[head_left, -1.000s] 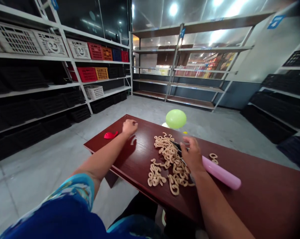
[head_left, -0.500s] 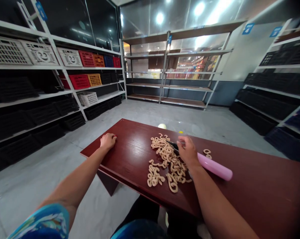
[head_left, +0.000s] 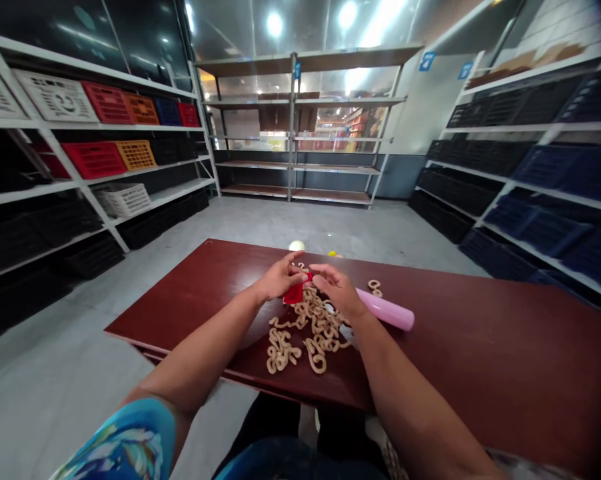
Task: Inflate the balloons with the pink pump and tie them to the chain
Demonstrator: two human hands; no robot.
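My left hand [head_left: 279,277] is over the far side of the pile, its fingers closed on a small flat red piece [head_left: 294,293]. My right hand [head_left: 338,288] faces it from the right, thumb and forefinger closing at the red piece's upper end. What exactly the red piece is cannot be made out. Beneath both hands lies a tangled heap of beige cord-like coils [head_left: 325,327] on the dark red table [head_left: 180,293]. A pink cylinder [head_left: 390,311] rests just right of my right hand, partly covered by it. A pale, shiny bit shows by my right wrist.
One loose beige coil [head_left: 375,287] lies behind the pink cylinder. Past the table's far edge are a pale round thing [head_left: 296,247] and a small yellow one [head_left: 332,253]. Shelves [head_left: 130,173] with coloured and black crates stand left; dark crates [head_left: 545,220] fill the right shelves.
My left hand has moved right from the table's left side to meet my right hand, bringing the red piece. A black-handled thing at my right hand no longer shows. The view has turned right.
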